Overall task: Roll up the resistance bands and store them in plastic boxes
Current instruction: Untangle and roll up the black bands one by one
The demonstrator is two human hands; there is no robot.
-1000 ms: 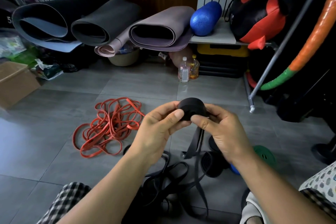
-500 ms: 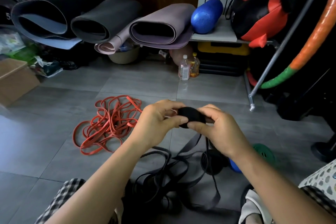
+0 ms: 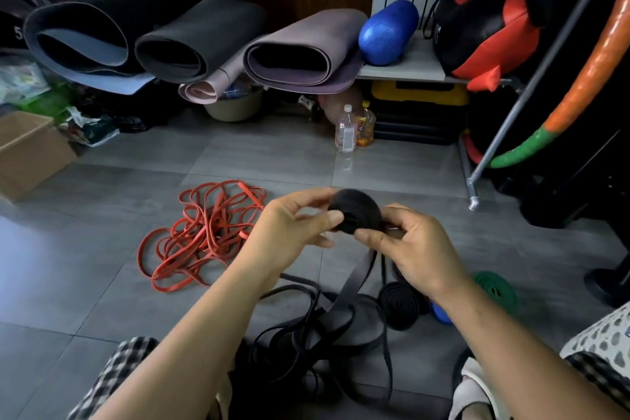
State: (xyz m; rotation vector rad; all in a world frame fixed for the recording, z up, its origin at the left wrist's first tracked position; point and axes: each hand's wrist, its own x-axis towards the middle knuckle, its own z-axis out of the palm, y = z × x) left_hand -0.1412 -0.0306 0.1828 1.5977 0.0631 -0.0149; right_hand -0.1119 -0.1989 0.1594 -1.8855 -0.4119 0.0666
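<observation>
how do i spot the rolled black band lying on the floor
Look at the tiled floor below the right hand. The rolled black band lies there, left of a blue object. Unlike the loose black bands beside it, it is a tight spiral; unlike the held roll, it lies untouched.

Two bare forearms rise from below and converge, the left forearm (image 3: 204,334) slanting rightward, the right forearm (image 3: 511,351) slanting leftward. The left grip (image 3: 289,232) holds a black rolled rubber band (image 3: 354,211), its fingers curled over the far side and its thumb (image 3: 325,219) pressed to the near face. Just beside it, the right grip (image 3: 417,249) pinches the roll's lower edge; its thumb (image 3: 368,235) points toward the left grip, with the other fingers curled behind.
</observation>
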